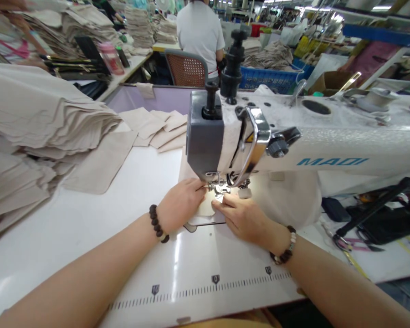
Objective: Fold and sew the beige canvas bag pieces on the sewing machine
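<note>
While the left hand (181, 204) and right hand (251, 219) sat apart on beige fabric (205, 209) (couldn't tell if pinching), I figured keeping it flat by the presser foot (222, 189) was key.

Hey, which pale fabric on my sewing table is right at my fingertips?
The piece by the presser foot, its rounded corner showing between your left hand and right hand; the tall left stack and fanned pieces lie away from both.

Forearms (99, 264) aslant, left hand (179, 205) and right hand (249, 222) palm-down, close together.
</note>
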`<control>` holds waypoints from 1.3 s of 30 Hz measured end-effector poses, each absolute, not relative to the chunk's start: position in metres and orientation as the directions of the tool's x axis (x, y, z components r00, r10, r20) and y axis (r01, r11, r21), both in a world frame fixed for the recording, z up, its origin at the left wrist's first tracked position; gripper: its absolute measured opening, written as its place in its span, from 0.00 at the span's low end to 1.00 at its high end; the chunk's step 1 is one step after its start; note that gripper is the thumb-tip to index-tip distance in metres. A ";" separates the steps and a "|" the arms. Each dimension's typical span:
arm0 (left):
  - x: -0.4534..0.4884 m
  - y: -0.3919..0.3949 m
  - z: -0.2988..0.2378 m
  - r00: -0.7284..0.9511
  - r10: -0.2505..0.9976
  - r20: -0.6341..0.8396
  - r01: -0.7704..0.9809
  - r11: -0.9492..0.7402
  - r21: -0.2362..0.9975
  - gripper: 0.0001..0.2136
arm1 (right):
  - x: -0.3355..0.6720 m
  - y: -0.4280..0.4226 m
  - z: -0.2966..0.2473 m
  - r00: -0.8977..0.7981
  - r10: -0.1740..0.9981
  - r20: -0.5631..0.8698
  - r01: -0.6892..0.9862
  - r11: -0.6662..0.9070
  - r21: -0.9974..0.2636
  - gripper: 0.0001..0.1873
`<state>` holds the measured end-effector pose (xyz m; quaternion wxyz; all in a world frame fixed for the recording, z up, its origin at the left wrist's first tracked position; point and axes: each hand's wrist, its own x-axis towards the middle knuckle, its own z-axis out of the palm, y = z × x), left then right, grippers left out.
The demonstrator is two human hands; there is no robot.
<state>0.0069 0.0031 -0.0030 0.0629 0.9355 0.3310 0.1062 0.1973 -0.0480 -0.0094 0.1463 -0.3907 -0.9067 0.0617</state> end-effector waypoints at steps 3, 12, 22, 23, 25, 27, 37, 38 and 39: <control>0.002 -0.006 -0.001 0.811 0.564 0.153 0.515 -0.814 0.269 0.09 | 0.204 -0.050 -0.008 -0.686 0.680 0.260 0.614 0.732 -0.294 0.15; 0.001 -0.011 0.002 0.815 0.553 0.173 0.458 -0.798 0.392 0.11 | 0.209 -0.056 -0.003 -0.755 0.569 0.326 0.521 0.822 -0.230 0.16; -0.001 -0.008 0.005 0.767 0.578 0.280 0.405 -0.774 0.487 0.11 | 0.201 -0.061 -0.006 -0.760 0.637 0.128 0.612 0.768 -0.190 0.15; -0.001 -0.008 0.005 0.761 0.584 0.284 0.406 -0.769 0.494 0.11 | 0.201 -0.061 -0.006 -0.763 0.635 0.123 0.608 0.769 -0.199 0.15; -0.001 -0.007 0.006 0.748 0.592 0.300 0.404 -0.765 0.502 0.10 | 0.200 -0.062 -0.005 -0.763 0.636 0.116 0.606 0.766 -0.213 0.16; 0.000 -0.008 0.006 0.741 0.588 0.326 0.392 -0.772 0.501 0.10 | 0.199 -0.062 -0.003 -0.763 0.639 0.094 0.611 0.761 -0.219 0.16; 0.001 -0.010 0.004 0.759 0.553 0.345 0.349 -0.792 0.501 0.09 | 0.199 -0.060 -0.004 -0.728 0.660 0.184 0.635 0.751 -0.183 0.20; 0.001 -0.010 0.005 0.755 0.560 0.342 0.352 -0.785 0.509 0.09 | 0.199 -0.060 -0.005 -0.720 0.673 0.168 0.649 0.739 -0.182 0.21; 0.001 -0.010 0.005 0.755 0.561 0.339 0.352 -0.783 0.512 0.09 | 0.198 -0.060 -0.004 -0.716 0.684 0.141 0.660 0.729 -0.182 0.21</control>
